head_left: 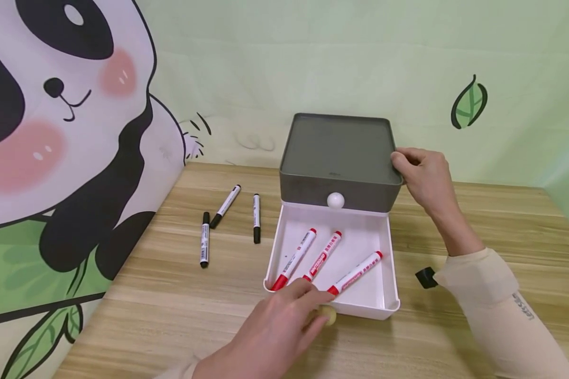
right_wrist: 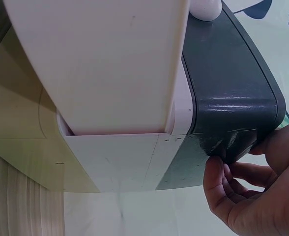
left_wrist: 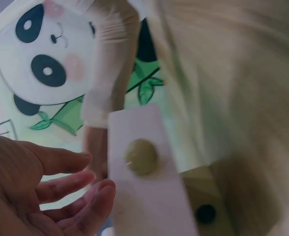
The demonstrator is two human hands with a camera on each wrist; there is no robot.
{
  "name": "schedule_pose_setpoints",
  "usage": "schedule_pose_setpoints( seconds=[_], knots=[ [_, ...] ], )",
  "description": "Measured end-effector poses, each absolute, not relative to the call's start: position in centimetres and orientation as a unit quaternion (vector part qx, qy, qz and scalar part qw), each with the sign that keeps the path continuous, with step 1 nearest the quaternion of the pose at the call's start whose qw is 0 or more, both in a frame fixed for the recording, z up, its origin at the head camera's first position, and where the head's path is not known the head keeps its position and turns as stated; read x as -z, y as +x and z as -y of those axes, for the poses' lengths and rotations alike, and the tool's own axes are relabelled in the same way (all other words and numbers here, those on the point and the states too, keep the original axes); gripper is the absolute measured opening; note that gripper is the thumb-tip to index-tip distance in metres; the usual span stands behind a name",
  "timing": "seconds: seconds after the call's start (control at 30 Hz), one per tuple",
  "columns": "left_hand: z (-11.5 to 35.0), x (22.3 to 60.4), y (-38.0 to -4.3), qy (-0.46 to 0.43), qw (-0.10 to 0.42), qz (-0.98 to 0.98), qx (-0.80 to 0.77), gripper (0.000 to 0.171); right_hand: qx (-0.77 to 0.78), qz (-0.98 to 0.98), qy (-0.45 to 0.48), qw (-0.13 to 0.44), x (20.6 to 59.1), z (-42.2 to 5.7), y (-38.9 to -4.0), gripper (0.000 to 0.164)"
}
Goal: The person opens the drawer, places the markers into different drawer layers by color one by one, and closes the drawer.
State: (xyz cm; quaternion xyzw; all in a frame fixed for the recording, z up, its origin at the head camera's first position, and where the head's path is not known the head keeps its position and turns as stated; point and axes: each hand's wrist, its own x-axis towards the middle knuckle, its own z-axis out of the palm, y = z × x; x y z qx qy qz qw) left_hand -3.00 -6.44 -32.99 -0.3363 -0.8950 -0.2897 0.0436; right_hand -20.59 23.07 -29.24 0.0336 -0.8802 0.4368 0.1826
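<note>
A small drawer box has a dark grey top section (head_left: 341, 147) with a white knob (head_left: 335, 200). Below it, a white drawer (head_left: 385, 263) is pulled out toward me. Three red whiteboard markers (head_left: 329, 252) lie inside. My left hand (head_left: 275, 326) is at the drawer's front, by its yellowish knob (left_wrist: 142, 157). In the left wrist view its fingers are loosely bent and apart from that knob. My right hand (head_left: 424, 176) grips the right edge of the grey section, thumb on the rim and fingers against the side (right_wrist: 255, 184).
Three black markers (head_left: 205, 239) lie on the wooden table (head_left: 170, 305) left of the box. A small black object (head_left: 425, 278) is beside the right sleeve. A panda-printed backdrop (head_left: 227, 79) stands behind and to the left. The right wrist view shows a yellow lower section (right_wrist: 21, 108).
</note>
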Motion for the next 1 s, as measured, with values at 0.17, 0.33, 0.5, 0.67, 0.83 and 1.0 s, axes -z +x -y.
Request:
schedule_pose_setpoints(
  seconds=[0.17,0.33,0.5,0.67,0.83,1.0],
  knots=[
    [6.4,34.2,-2.6,-0.337,0.04,0.897,0.282,0.017,-0.435,0.881,0.035,0.184,29.2,-23.0,-20.6,0.042],
    [6.2,35.1,-2.2,-0.352,0.081,0.896,0.259,0.021,-0.434,0.881,0.033,0.184,29.2,-23.1,-20.6,0.042],
    [5.9,35.9,-2.1,-0.363,0.106,0.894,0.24,0.023,-0.435,0.881,0.031,0.181,29.2,-23.0,-20.6,0.042],
    [5.7,36.1,-2.6,-0.359,0.061,0.899,0.243,0.017,-0.437,0.881,0.031,0.18,29.2,-22.9,-20.6,0.041],
    [5.6,36.2,-2.9,-0.355,0.034,0.897,0.261,0.015,-0.434,0.882,0.032,0.181,29.2,-22.9,-20.7,0.042],
    [5.6,36.2,-3.1,-0.353,0.022,0.898,0.26,0.017,-0.433,0.882,0.032,0.182,29.3,-23.0,-20.6,0.042]
  ],
)
